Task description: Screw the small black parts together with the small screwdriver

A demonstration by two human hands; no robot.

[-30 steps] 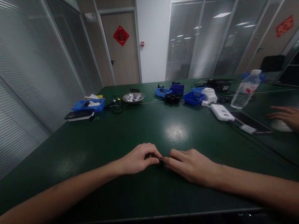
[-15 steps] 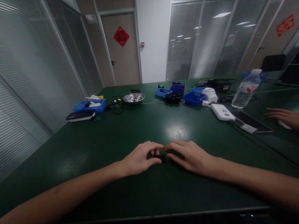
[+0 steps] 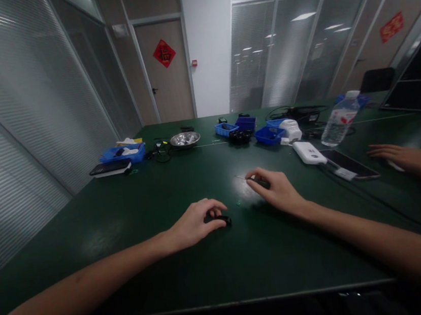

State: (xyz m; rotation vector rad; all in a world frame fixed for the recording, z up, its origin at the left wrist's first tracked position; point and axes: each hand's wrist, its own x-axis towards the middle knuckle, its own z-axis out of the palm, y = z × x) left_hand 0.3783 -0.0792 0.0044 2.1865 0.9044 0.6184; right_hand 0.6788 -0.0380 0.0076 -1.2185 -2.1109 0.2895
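Note:
My left hand [image 3: 197,223] rests low over the green table [image 3: 164,280], closed around a small black object [image 3: 224,220] whose end pokes out between thumb and fingers. Its exact kind is too small to make out. To the right and a little farther off, my right hand [image 3: 275,188] pinches what looks like a small screwdriver [image 3: 240,177]. The thin shaft points left, and most of the dark handle is hidden by the fingers. A tiny green piece [image 3: 238,203] lies on the tabletop between the two hands.
Another person's hand [image 3: 406,156] lies at the right, near a phone [image 3: 349,163], a white power bank [image 3: 308,152] and a water bottle [image 3: 340,120]. Farther back stand a metal bowl [image 3: 185,139], blue bins [image 3: 269,135], a blue tray [image 3: 137,153] and cables.
My right hand has moved away from the left, to the right and farther out, and the thin shaft now shows. The tiny green piece has come into sight. My left hand stays nearly in place.

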